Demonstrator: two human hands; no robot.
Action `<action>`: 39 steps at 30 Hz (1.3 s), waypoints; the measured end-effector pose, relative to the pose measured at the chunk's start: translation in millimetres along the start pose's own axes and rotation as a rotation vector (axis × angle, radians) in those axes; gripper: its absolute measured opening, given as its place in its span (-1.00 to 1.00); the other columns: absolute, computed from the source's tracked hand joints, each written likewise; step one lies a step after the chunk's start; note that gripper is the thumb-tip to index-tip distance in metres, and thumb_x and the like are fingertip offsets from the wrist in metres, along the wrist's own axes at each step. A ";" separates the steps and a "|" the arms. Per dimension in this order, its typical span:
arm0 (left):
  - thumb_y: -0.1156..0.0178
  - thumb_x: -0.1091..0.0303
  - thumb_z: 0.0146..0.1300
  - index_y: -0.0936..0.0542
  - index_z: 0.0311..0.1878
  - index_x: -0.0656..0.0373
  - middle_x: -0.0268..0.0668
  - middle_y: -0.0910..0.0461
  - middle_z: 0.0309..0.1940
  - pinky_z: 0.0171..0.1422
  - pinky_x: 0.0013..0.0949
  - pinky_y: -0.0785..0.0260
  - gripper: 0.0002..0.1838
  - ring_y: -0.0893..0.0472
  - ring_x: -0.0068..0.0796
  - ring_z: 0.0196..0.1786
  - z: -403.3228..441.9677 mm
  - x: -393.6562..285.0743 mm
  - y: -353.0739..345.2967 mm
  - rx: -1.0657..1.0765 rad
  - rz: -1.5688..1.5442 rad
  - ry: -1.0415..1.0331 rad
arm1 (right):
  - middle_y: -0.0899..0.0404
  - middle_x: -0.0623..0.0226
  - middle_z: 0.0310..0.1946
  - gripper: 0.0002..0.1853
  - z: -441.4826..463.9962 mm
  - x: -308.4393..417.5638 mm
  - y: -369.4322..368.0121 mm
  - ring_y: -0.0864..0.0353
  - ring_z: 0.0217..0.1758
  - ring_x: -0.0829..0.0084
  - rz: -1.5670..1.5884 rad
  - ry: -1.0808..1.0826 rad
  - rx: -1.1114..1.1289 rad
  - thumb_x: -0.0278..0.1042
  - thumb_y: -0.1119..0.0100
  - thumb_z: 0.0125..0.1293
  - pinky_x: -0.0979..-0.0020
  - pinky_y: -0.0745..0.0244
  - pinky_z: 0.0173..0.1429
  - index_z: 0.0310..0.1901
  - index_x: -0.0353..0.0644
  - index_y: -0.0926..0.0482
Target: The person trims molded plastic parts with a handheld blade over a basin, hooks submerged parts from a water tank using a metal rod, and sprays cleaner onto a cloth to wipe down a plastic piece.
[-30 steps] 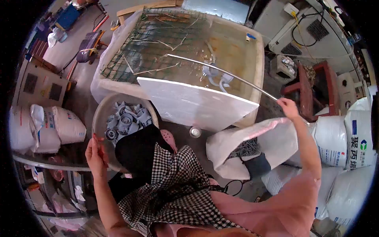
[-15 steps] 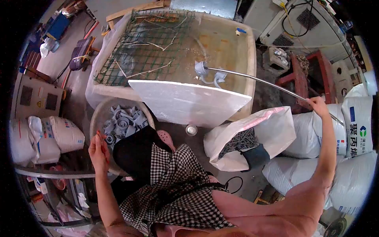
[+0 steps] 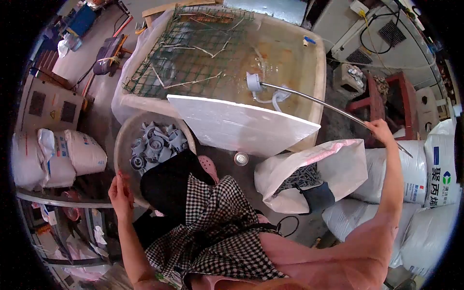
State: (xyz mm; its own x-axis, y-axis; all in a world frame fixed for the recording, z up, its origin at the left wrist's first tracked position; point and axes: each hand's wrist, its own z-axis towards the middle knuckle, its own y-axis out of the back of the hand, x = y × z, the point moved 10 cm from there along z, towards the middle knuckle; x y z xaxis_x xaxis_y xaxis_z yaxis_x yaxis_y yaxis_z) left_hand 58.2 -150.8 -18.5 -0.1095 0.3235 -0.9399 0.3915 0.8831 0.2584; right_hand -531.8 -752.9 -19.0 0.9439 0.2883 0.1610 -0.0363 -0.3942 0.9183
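My right hand (image 3: 381, 131) is closed around a long thin metal rod (image 3: 323, 101), which reaches left over the water tub (image 3: 317, 72). The rod's far end meets a grey plastic part (image 3: 253, 81) at the water. Beside it, another grey plastic piece with curved arms (image 3: 278, 97) lies partly in the water. My left hand (image 3: 121, 194) is raised near the rim of a round basin (image 3: 118, 145), fingers closed on something small and red that I cannot make out. Several grey plastic parts (image 3: 157, 145) are heaped in the basin.
A white board (image 3: 241, 125) leans along the tub's near side. Green netting (image 3: 193, 53) covers the tub's left half. An open white sack (image 3: 348, 169) holds many grey pieces. A small can (image 3: 240, 158) stands on the floor. Full sacks (image 3: 442, 169) are stacked at right.
My view has shifted, so the tub sits farther right and slightly higher. My right hand has come slightly inward with the rod, and the grey part has moved a little away over the water.
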 end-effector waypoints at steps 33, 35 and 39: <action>0.05 0.10 0.34 -0.51 -0.38 0.14 -0.62 -0.17 -0.76 -0.69 -0.66 0.18 -0.68 -0.06 -0.85 -0.76 7.6 13.2 -31.7 0.088 -0.042 0.062 | -0.55 -0.09 -0.40 -0.60 138.7 180.3 -165.8 -0.56 -0.28 0.04 0.035 0.232 0.025 -0.01 -0.03 0.22 0.22 -0.41 -0.14 -0.22 -0.23 -0.60; 0.06 0.10 0.34 -0.50 -0.38 0.14 -0.61 -0.17 -0.77 -0.69 -0.66 0.17 -0.67 -0.07 -0.84 -0.75 10.2 18.3 -30.0 0.058 -0.048 0.075 | -0.54 -0.09 -0.41 -0.61 126.0 221.6 -163.4 -0.56 -0.30 0.04 0.076 0.330 0.025 -0.03 -0.02 0.23 0.21 -0.41 -0.17 -0.19 -0.21 -0.59; 0.06 0.10 0.34 -0.51 -0.38 0.14 -0.60 -0.16 -0.77 -0.68 -0.65 0.16 -0.67 -0.06 -0.82 -0.75 2.6 5.9 -28.8 0.071 0.010 0.036 | -0.56 -0.02 -0.40 -0.62 120.0 205.9 -131.5 -0.57 -0.30 0.10 0.042 0.316 -0.060 -0.03 0.00 0.24 0.23 -0.41 -0.16 -0.18 -0.21 -0.58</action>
State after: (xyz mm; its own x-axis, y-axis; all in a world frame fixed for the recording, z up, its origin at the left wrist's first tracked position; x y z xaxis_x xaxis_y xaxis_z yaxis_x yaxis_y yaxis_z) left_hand 48.7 -175.2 -32.0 -0.1370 0.3455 -0.9284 0.4561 0.8540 0.2505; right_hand -293.2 -746.5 -149.9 0.7929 0.5333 0.2948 -0.1011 -0.3619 0.9267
